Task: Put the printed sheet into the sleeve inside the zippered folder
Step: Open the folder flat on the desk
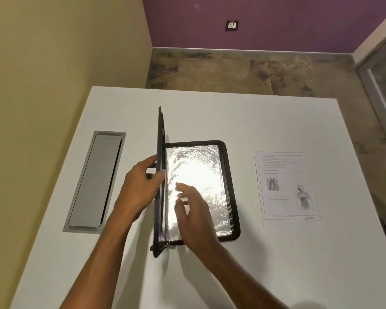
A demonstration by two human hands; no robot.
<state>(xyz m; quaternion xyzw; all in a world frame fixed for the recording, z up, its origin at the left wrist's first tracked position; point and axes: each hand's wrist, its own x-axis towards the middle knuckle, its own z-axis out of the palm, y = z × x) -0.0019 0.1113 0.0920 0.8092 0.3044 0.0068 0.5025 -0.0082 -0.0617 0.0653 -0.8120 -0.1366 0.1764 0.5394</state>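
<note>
At the centre of the frame, the left hand [140,188] pinches the upright cover of the zippered folder [230,188], while the right hand [192,210], fingers loosely spread and empty, hovers over the glossy sleeve [201,166]. The printed sheet [288,188] lies right of the folder; the cover should probably drop flat before the sleeve's mouth is located.
</note>
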